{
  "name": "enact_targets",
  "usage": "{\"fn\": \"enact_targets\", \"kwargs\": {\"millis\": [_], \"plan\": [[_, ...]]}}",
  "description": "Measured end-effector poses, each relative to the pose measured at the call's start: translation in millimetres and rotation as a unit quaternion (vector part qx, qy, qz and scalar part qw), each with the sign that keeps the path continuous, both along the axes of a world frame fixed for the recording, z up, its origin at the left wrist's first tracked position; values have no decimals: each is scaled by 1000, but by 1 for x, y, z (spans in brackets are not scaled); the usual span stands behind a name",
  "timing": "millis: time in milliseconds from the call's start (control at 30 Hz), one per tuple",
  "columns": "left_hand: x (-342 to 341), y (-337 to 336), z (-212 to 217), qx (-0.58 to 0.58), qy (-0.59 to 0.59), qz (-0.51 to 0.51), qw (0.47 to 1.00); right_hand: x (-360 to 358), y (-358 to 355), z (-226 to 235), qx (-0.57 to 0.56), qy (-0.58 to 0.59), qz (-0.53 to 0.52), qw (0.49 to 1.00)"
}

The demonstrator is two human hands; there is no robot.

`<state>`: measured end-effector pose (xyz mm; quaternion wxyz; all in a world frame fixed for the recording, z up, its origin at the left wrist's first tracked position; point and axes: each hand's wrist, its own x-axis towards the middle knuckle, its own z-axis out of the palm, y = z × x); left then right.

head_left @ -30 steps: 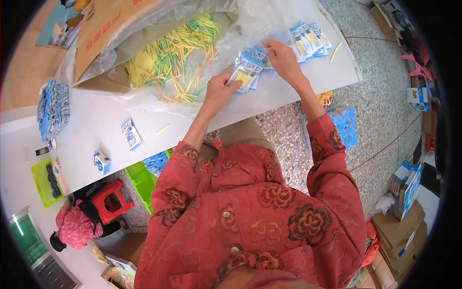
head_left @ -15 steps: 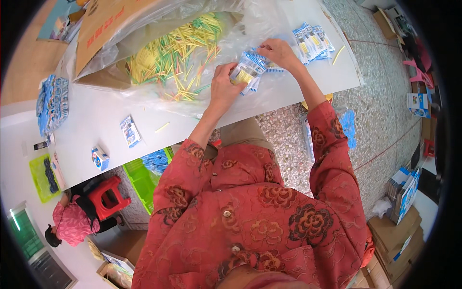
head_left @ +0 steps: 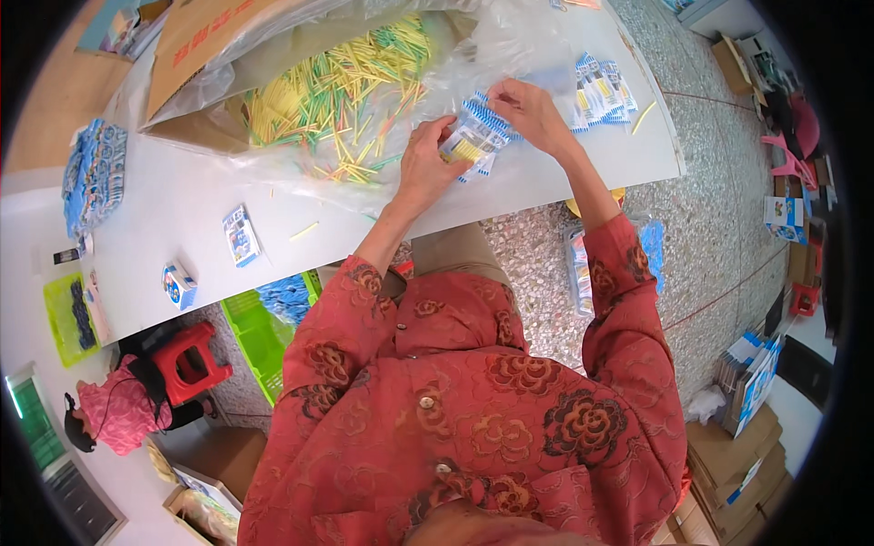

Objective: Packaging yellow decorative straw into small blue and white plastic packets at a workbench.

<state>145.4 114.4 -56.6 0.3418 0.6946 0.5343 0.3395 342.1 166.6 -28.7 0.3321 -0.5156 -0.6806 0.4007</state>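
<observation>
blue-and-white packets (head_left: 481, 132) overlap in a small stack over the white table (head_left: 182, 223). the left hand (head_left: 424, 166) pinches their lower left side; the right hand (head_left: 533, 115) is bunched at their upper edge, though whether it grips one i cannot tell. yellow and green sticks (head_left: 341, 80) lie heaped in a plastic-lined carton (head_left: 205, 50).

Brightly and evenly lit across the white table (head_left: 196, 223), hard to trace to one source. Shiny with pale glare on the clear plastic sheet (head_left: 519, 45) atop the table. Softer, slightly smudged on the red shirt (head_left: 492, 382) before the table. Bowed well out to either side of the table, then rounded off in black.
</observation>
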Motion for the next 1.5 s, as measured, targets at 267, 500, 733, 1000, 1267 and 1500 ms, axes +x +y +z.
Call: {"fn": "enact_targets", "kwargs": {"millis": [267, 500, 733, 1000, 1267, 1500], "plan": [[-12, -4, 2, 43, -45, -63, 996, -26, -43, 40, -6, 28, 128, 991], [-15, -5, 9, -91, -145, -99, 980, -23, -49, 11, -30, 276, 175, 945], [-17, -3, -2, -107, -185, -75, 974, -13, -62, -5, -78, 136, 99, 983], [-9, -6, 5, -59, -110, -49, 991, -40, -71, -30, 78, 119, 20, 990], [-11, -3, -2, -87, -165, -27, 982, -26, -82, -47, -37, 180, -114, 976], [-13, -1, 3, -91, -133, -51, 986, -35, -87, -30, 62, 112, -141, 982]]}}
